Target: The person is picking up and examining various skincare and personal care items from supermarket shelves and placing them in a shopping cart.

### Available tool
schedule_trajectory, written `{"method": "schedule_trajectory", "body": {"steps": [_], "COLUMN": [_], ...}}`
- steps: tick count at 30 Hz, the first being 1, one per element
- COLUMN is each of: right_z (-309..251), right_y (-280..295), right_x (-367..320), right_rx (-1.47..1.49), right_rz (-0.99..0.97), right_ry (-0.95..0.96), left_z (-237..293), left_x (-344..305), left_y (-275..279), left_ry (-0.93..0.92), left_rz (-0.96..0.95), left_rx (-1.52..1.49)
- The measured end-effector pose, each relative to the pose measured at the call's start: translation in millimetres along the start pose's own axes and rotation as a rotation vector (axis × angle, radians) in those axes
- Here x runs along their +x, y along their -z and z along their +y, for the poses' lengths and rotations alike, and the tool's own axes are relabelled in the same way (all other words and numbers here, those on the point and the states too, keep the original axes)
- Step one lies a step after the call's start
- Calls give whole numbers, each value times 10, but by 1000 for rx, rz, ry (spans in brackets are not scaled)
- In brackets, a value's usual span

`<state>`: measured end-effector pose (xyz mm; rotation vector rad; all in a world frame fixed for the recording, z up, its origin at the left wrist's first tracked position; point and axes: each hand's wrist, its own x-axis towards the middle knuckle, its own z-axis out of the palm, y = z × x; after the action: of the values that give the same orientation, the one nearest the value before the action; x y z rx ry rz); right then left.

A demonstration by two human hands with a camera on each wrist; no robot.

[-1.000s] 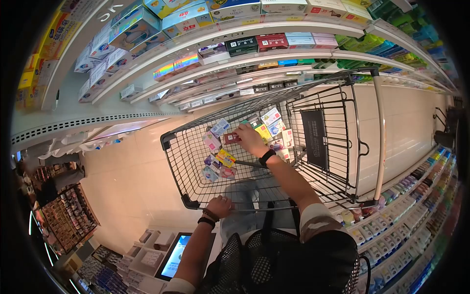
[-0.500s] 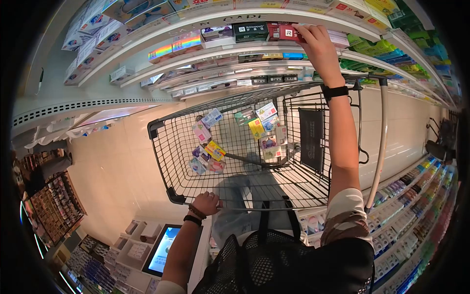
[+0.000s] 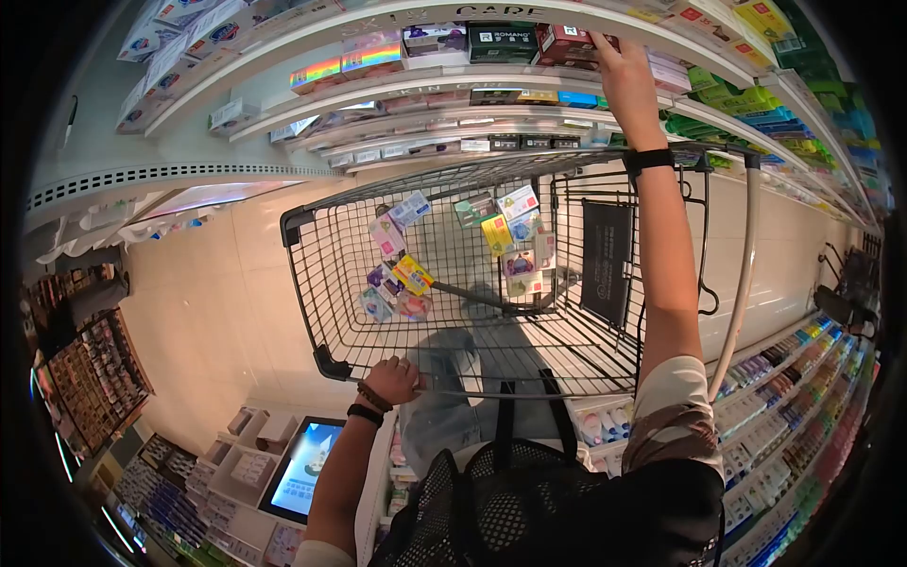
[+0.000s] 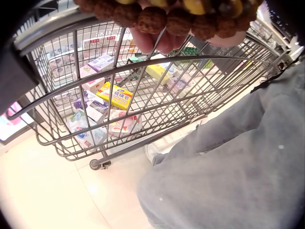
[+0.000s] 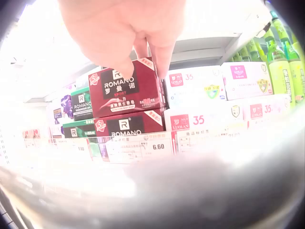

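Note:
At the shelf, my right hand (image 3: pixel 628 94) grips a red Romano soap box (image 5: pixel 126 99), thumb on its front and fingers at its right end. This box lies on top of another red Romano soap box (image 5: pixel 128 125). Green Romano boxes (image 5: pixel 81 105) stand to the left, white Luolan boxes (image 5: pixel 195 88) to the right. My left hand (image 3: pixel 393 379) holds the near rim of a grey wire shopping cart (image 3: pixel 332 362), fingers curled over the bar. Inside the cart, several small boxes lie in two groups, among them a yellow one (image 3: pixel 413 275).
The shelf edge (image 5: pixel 209 47) above runs close over my right hand. Price labels (image 5: pixel 143 148) line the front of the shelf. A lit screen (image 3: pixel 304 472) stands at lower left, and stocked shelves (image 3: pixel 784 406) lie at right. A black mesh bag (image 3: pixel 505 491) hangs before my body.
My right hand has gone from inside the cart, where it held a dark red box, up to the red boxes on the shelf. That box no longer shows in the cart. My left hand stays on the rim.

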<state>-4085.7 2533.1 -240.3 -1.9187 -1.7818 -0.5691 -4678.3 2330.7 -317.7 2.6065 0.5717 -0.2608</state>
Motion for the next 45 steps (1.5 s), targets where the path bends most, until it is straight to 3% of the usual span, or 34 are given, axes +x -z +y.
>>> {"method": "schedule_trajectory", "body": {"steps": [3,4,7,9,10,11,13,15,16,21,27,29,30,31,33,35,37,38,40,41,43,45], "right_z": [-135,-194,-900,-1157,-1650,-1789,-1940,-1938,-1866,-2353,-2666,-2786,-2866,-2882,-2827,-2747,-2547,-2483,-2393,-2368,-2319,-2293], "right_y": [97,234,547,537,338,66,-691,-1390,-1615,-1850,-1736,-1639,-1464,-1281,-1065,-905,-442,-213,208,338,539,657], "right_x": [44,8,-384,-485,-941,-1253,-1837,-2316,-2296,-2439,-2410,-2362,-2257,-2138,-2029,-1987,-1719,-1609,-1404,-1318,-1153,-931], "right_rx": [84,81,249,358,508,472,393,106,220,-8,-86,136,575,573,1007,905,1937,1931,2366,2360,2931,2964], "right_rz": [17,188,146,67,-274,-534,-994,-1052,-1231,-1053,-1072,-926,-888,-883,-900,-824,-1093,-1093,-918,-920,-774,-787], "right_ry": [-11,80,-14,47,58,57,-175,-324,-415,-623,-487,-436,-618,-615,-899,-805,-1185,-1181,-1027,-1023,-1008,-920], "left_z": [-29,-90,-97,-105,-99,-92,-158,-202,-239,-135,-110,-137,-147,-144,-141,-130,-93,-69,-51,-56,-67,-64], "left_x": [25,83,47,47,38,36,35,82,113,122,145,122,86,41,6,-23,-51,-62,-65,-60,-58,-89], "left_y": [29,62,45,59,48,39,77,75,71,79,87,126,144,171,163,115,131,168,190,178,175,168], "left_ry": [30,-19,-13,-10,-13,-17,-18,-18,-19,-27,-22,-5,12,11,11,3,-1,3,4,3,1,11], "left_rz": [-3,70,76,82,99,117,101,85,76,54,46,15,-21,-16,-26,12,45,10,-19,-16,-7,-34], "left_rx": [8,-5,-10,5,-8,-22,-33,-43,-44,-60,-29,-46,-66,-64,-70,-67,-65,-75,-86,-71,-56,-61]}}
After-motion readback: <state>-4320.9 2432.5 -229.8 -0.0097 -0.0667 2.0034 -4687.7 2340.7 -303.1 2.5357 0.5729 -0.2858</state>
